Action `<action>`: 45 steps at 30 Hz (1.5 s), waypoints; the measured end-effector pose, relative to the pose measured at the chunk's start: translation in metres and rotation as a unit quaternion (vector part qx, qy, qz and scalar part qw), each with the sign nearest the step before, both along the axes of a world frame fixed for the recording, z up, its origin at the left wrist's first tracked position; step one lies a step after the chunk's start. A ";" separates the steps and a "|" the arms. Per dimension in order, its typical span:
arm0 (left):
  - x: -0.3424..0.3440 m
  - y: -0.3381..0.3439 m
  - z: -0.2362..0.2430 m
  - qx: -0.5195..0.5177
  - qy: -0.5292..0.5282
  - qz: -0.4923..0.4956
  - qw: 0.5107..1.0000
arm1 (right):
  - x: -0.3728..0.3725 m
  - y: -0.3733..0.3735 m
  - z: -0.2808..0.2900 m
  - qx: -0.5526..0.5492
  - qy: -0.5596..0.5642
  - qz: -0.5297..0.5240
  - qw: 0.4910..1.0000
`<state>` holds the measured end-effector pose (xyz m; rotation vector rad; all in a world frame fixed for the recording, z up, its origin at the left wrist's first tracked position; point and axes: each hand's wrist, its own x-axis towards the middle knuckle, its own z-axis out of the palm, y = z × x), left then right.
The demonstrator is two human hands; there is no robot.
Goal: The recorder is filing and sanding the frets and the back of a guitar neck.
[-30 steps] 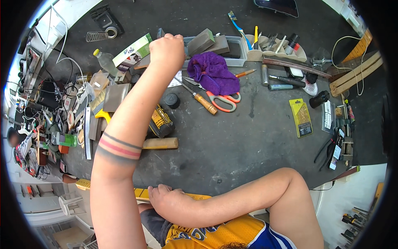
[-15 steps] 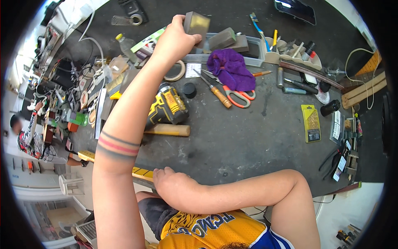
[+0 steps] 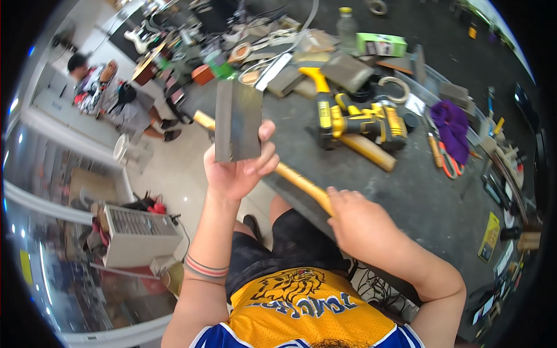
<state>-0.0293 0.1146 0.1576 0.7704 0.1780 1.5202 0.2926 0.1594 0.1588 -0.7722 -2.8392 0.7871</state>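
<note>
My left hand [image 3: 235, 174] is raised in front of me, its fingers closed around the lower part of a grey rectangular sanding block [image 3: 238, 119]. The block stands upright with a broad face showing. Below and behind it, a long yellowish wooden guitar neck [image 3: 301, 182] runs slantwise along the near edge of the bench. My right hand [image 3: 362, 217] is closed over the near right end of the neck. The block and my left hand cover part of the neck's middle, and the two look apart.
On the dark workbench [image 3: 423, 220] lie a yellow-and-black cordless drill [image 3: 389, 124], a round wooden bar [image 3: 371, 153], a tape roll [image 3: 394, 89], a purple cloth [image 3: 449, 130] and orange-handled scissors [image 3: 448, 162]. Another person [image 3: 110, 95] stands far left, near a white stool [image 3: 127, 148].
My left hand has brought the block from the plastic bin at the back of the bench toward me, over the neck. The view has swung left. My right hand stays on the neck.
</note>
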 end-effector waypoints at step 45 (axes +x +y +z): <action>0.091 -0.077 -0.053 0.041 0.749 0.423 0.508 | -0.016 -0.032 -0.007 0.136 -0.094 -0.021 0.986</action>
